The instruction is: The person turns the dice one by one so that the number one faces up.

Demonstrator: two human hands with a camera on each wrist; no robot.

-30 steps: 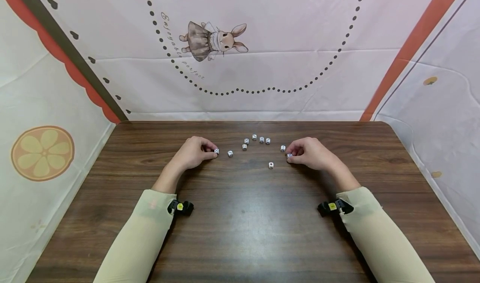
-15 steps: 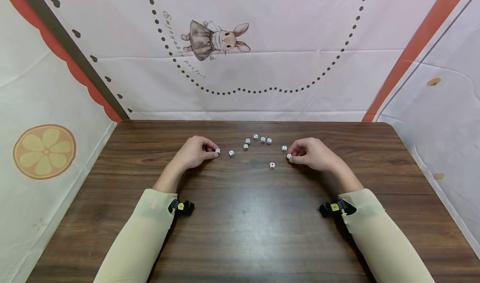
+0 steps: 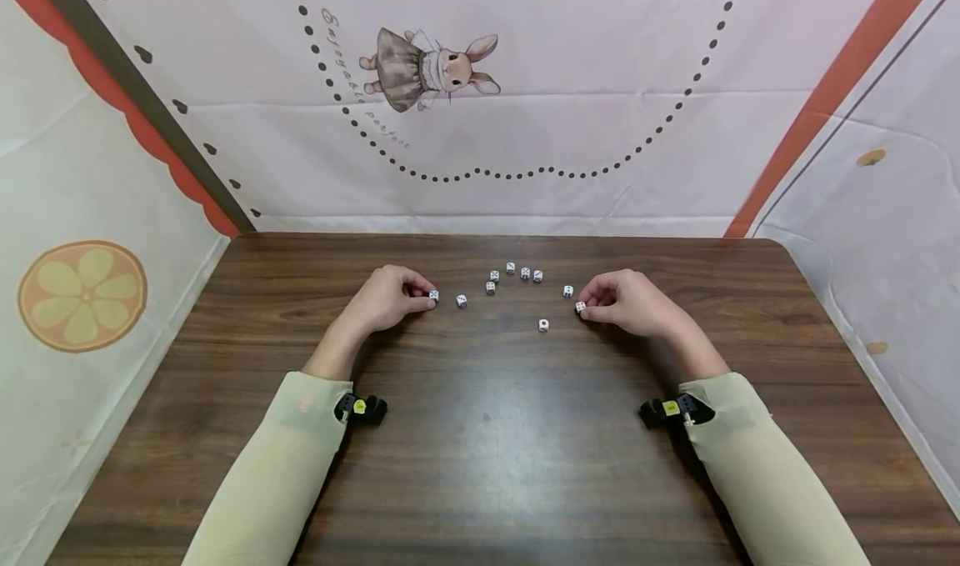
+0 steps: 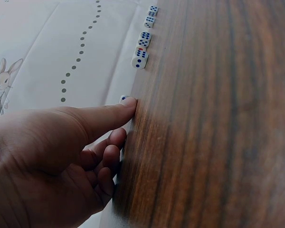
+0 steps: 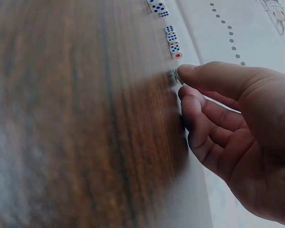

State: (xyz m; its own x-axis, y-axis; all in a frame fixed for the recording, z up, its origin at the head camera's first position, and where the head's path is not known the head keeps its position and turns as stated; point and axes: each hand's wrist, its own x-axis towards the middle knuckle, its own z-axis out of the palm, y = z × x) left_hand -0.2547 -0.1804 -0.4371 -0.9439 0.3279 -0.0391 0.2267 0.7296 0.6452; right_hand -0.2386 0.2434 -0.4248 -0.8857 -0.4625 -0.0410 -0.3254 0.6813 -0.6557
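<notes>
My left hand (image 3: 387, 299) pinches a small white die (image 3: 433, 296) between thumb and fingers at the left end of the scattered dice. In the left wrist view only a corner of that die (image 4: 123, 98) shows past the thumb tip. On the other side, my right hand (image 3: 626, 302) pinches another white die (image 3: 581, 307) at the tabletop; the thumb mostly covers it in the right wrist view. Close to the right fingertips lies a loose die (image 3: 567, 291). A further die (image 3: 461, 301) is just right of the left hand.
Between the hands, several dice form a loose cluster at the back, among them one die (image 3: 525, 273). One die with a single large pip (image 3: 543, 325) lies nearer the front. The brown wooden table (image 3: 480, 466) ends at a printed cloth backdrop (image 3: 570, 132).
The die in my right hand has turned, showing a different face on top than a second ago. My left hand keeps its hold in place. The head view has shifted slightly.
</notes>
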